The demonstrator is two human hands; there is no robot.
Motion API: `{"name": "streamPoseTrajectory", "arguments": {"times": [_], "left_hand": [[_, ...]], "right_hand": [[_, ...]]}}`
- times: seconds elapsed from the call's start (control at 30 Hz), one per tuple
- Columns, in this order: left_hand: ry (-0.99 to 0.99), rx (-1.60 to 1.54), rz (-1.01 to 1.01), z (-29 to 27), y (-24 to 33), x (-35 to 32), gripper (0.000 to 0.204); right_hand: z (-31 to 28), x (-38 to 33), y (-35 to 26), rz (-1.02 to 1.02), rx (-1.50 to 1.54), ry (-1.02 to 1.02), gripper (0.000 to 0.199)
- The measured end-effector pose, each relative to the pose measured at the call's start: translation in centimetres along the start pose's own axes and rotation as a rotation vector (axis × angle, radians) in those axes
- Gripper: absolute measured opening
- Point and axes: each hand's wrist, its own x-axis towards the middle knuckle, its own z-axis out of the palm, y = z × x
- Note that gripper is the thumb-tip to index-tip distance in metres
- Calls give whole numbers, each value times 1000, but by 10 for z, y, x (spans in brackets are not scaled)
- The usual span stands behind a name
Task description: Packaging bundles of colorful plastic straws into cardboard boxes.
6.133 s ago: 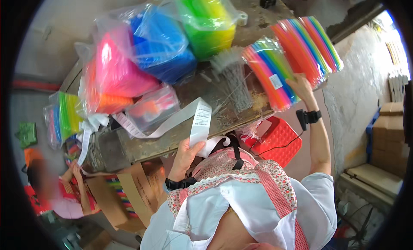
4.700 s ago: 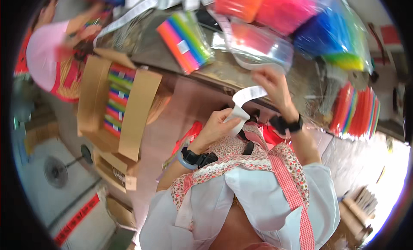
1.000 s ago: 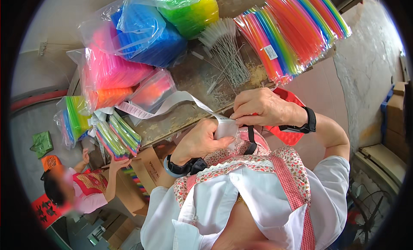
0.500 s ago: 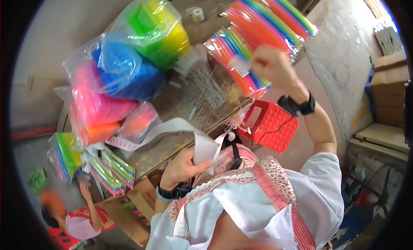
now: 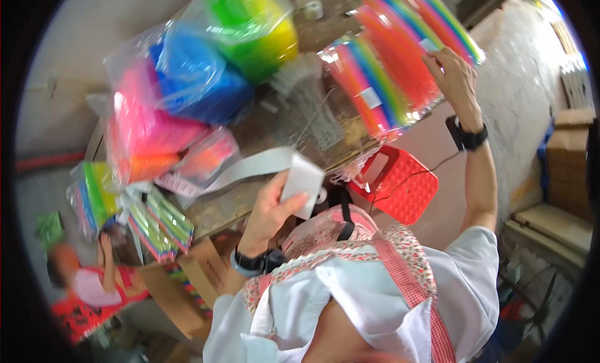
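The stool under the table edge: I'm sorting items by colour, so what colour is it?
The stool is red, with a dotted top, in the head view.

Glossy clear plastic wraps the rainbow-striped packs (image 5: 400, 69) at the bench's right edge and the bright bagged bundles (image 5: 206, 82). The bench top (image 5: 262, 132) looks rough, worn wood. The white strip (image 5: 300, 179) looks like smooth matt paper.

A red stool (image 5: 400, 187) stands beside bagged colourful plastic (image 5: 187, 88).
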Motion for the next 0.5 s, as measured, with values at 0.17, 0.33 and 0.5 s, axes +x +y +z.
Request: {"name": "streamPoseTrajectory", "arguments": {"times": [0.17, 0.33, 0.5], "left_hand": [[-117, 82, 87, -2, -17, 1, 33], [-104, 164, 108, -3, -17, -8, 27], [-69, 204, 78, -11, -16, -9, 20]], "right_hand": [[-14, -57, -133, -377, 827, -357, 22], [12, -81, -174, -577, 891, -409, 19], [22, -76, -177, -486, 1084, -573, 14]]}}
